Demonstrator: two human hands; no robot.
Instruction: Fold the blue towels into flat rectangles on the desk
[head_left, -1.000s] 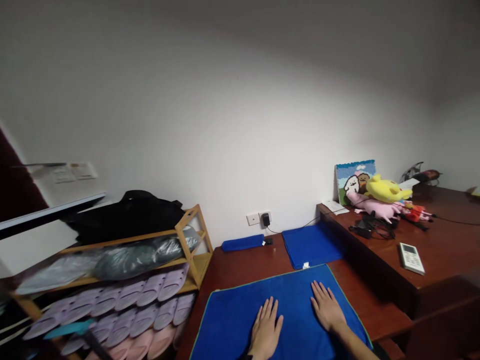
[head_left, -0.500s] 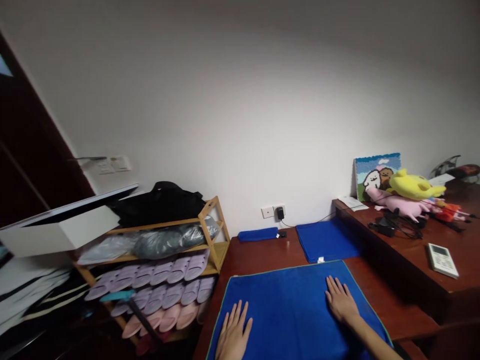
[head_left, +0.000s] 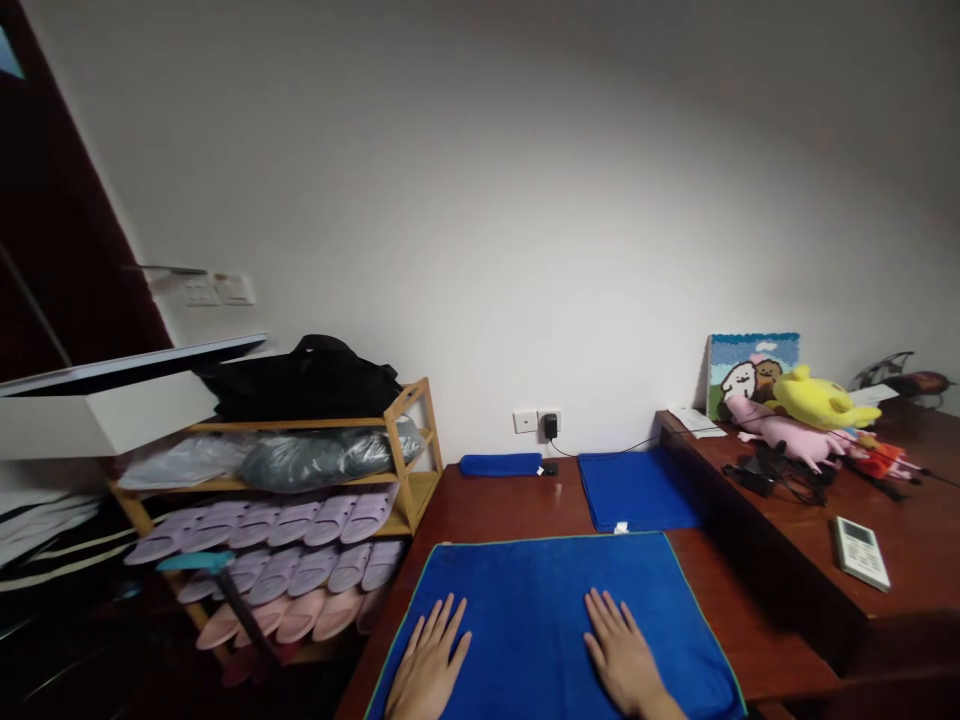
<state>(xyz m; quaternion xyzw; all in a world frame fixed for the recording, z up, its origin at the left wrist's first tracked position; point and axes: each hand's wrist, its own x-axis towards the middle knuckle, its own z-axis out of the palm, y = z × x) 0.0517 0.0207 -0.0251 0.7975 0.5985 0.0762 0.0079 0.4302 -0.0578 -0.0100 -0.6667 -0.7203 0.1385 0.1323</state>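
Both hands down flat here, palms to the fabric, fingers loosely fanned and nothing gripped: the left hand [head_left: 429,668] near one side edge, the right hand [head_left: 621,655] well apart from it. Under them lies the blue cloth [head_left: 525,610], opened out on the reddish-brown table [head_left: 532,508], and it's a deep, matte blue, looking soft, mostly smooth, with faint uneven shading. A thin green trim runs along its far and side edges; its near edge drops out of view. The far corners sit beyond the fingertips, squarely spread. Ahead of the right hand, a folded blue cloth [head_left: 637,490] shows a small white tag; ahead and between the hands, a narrow blue bundle [head_left: 499,465] rests by the wall.
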